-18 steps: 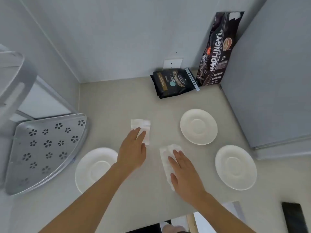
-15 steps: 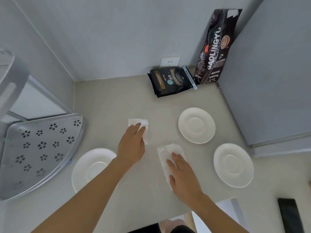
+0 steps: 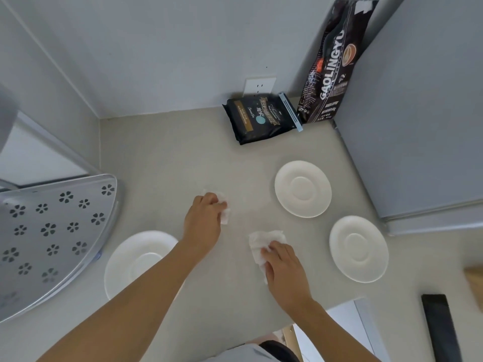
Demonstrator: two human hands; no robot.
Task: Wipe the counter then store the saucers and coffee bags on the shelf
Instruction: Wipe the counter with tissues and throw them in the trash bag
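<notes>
On the beige counter (image 3: 167, 158) my left hand (image 3: 202, 222) curls its fingers around a small white wipe (image 3: 225, 214). My right hand (image 3: 283, 265) grips a second, crumpled white wipe (image 3: 261, 244) against the counter. Three white saucers lie flat: one (image 3: 302, 188) right of centre, one (image 3: 358, 249) at the right, one (image 3: 138, 257) at the lower left, partly hidden by my left forearm. A small black coffee bag (image 3: 258, 117) lies at the back wall. A tall black coffee bag (image 3: 332, 66) leans upright in the back right corner.
A perforated metal corner shelf (image 3: 49, 231) stands at the left. A grey appliance side (image 3: 418, 113) walls off the right. A wall socket (image 3: 260, 84) sits behind the small bag. A black flat object (image 3: 440, 327) lies at the lower right, near the counter's front edge.
Both hands went from flat on the wipes to curled around them, bunching the paper. The camera view shifted slightly.
</notes>
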